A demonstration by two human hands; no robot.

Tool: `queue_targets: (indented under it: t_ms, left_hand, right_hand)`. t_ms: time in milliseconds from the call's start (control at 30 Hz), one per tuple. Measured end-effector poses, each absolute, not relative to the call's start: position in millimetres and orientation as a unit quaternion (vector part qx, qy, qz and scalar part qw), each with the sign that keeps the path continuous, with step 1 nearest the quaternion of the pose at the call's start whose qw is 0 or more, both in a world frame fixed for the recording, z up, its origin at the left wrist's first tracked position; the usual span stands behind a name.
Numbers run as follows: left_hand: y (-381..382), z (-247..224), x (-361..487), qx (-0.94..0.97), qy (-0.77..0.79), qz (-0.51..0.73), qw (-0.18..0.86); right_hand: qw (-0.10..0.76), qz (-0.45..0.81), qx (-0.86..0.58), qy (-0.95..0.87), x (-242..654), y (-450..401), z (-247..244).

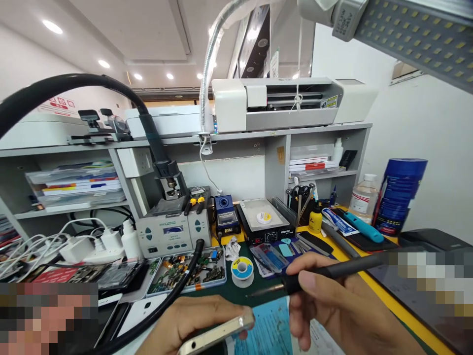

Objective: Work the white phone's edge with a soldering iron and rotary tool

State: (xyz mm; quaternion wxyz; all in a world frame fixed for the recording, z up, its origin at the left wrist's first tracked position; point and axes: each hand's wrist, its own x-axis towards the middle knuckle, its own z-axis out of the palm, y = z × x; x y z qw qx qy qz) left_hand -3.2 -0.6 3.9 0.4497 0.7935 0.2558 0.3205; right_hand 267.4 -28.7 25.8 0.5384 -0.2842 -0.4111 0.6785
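Note:
At the bottom centre, my left hand point(192, 315) is closed round a thin gold-edged phone point(218, 335), held tilted with its edge toward the camera. Just right of it, my right hand point(332, 301) grips a black soldering iron point(332, 268) like a pen. The iron's thin metal tip points left, above and to the right of the phone and apart from it. Below lies a blue printed sheet point(272, 325) on the green mat point(236, 295). A solder spool point(242, 272) stands beyond the tip.
A tray of small circuit parts point(192, 271) lies left, crossed by a black hose point(185, 276). Behind stand a hot-air station point(173, 231) and a hot plate point(264, 214). Tools, a yellow bottle point(315, 219) and a clear bottle point(364, 199) are on the right.

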Motion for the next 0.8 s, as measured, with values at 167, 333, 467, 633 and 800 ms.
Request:
queue_targets:
  t_ms: [167, 333, 467, 633, 800]
  left_hand:
    - [-18, 5, -19, 0.723, 0.361, 0.338, 0.482]
    - [-22, 0, -15, 0.679, 0.367, 0.405, 0.490]
    - [-16, -4, -1, 0.643, 0.328, 0.534, 0.440]
    - [-15, -10, 16, 0.598, 0.306, 0.632, 0.387]
    - [-7, -15, 33, 0.566, 0.286, 0.683, 0.362]
  right_hand:
    - [0.488, 0.703, -0.262, -0.446, 274, -28, 17]
    - [0.502, 0.657, -0.293, -0.480, 267, -27, 30]
    - [0.519, 0.625, -0.301, -0.500, 255, -28, 47]
    - [0.536, 0.624, -0.304, -0.481, 252, -38, 42]
    - [0.553, 0.643, -0.310, -0.430, 256, -48, 28]
